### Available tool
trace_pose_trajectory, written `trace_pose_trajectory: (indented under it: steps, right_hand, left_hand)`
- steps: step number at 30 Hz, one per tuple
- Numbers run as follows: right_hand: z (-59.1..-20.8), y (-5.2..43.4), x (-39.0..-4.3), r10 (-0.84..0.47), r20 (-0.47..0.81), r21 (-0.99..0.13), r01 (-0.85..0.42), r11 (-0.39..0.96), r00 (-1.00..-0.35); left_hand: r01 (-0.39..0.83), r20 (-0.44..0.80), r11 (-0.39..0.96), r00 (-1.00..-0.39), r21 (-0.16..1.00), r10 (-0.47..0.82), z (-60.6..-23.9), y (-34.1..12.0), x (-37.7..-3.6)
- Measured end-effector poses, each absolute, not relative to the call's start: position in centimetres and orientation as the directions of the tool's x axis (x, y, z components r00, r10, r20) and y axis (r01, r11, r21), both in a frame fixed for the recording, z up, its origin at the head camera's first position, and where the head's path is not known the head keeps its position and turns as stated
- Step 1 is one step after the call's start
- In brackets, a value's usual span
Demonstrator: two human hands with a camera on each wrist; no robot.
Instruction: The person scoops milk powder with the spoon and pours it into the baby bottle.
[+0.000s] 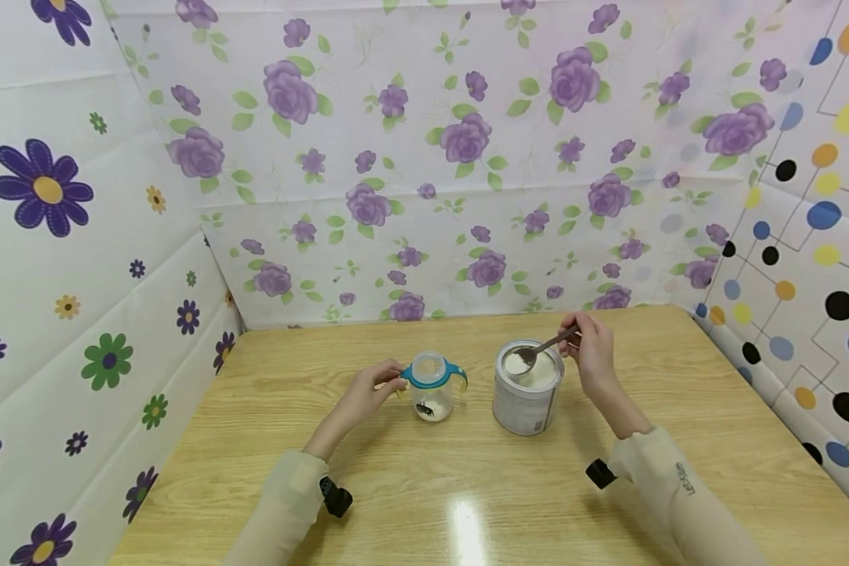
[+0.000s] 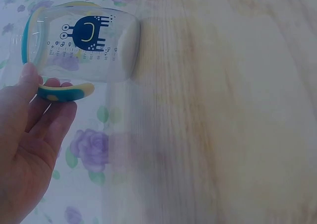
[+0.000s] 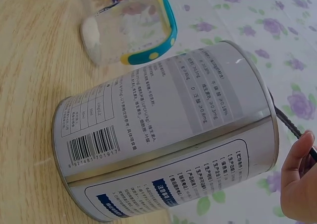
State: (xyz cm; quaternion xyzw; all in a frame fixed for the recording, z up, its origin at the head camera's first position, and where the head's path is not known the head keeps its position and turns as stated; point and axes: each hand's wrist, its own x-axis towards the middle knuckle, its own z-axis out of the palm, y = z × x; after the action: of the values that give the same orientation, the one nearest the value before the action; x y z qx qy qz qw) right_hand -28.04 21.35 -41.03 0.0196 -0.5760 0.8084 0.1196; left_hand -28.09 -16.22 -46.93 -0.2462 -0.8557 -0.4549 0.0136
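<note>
The right hand [image 1: 593, 355] pinches a spoon [image 1: 543, 348] heaped with white powder over the open tin [image 1: 528, 391], while the left hand [image 1: 370, 391] grips the handle of the small clear cup [image 1: 431, 385] just left of the tin. The powder looks loose and easily spilled, so the spoon wants holding level by its stem; the light plastic cup is best steadied by its handle. Both stand on a smooth, glossy wooden table [image 1: 467, 487] enclosed by flowered sheets [image 1: 431, 157].

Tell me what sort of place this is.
Probably a staged recording booth, not a kitchen: a wooden table boxed in by flower-printed sheets, bearing only a powder tin and a baby cup.
</note>
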Motion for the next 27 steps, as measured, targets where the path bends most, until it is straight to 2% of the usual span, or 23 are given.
trace_pose_trajectory:
  steps: [13,27]
  right_hand:
    - [-40.8,21.35,-28.21,0.147,0.139,-0.892,-0.188,-0.41,-0.979]
    - [-40.26,20.75,-28.31,0.142,0.133,-0.887,-0.182,-0.424,-0.981]
  left_hand:
    - [0.403,0.213,0.484,-0.891,0.777,0.4,-46.95,-16.23,-28.2]
    - [0.43,0.24,0.473,-0.88,0.769,0.409,-46.98,-16.25,-28.17]
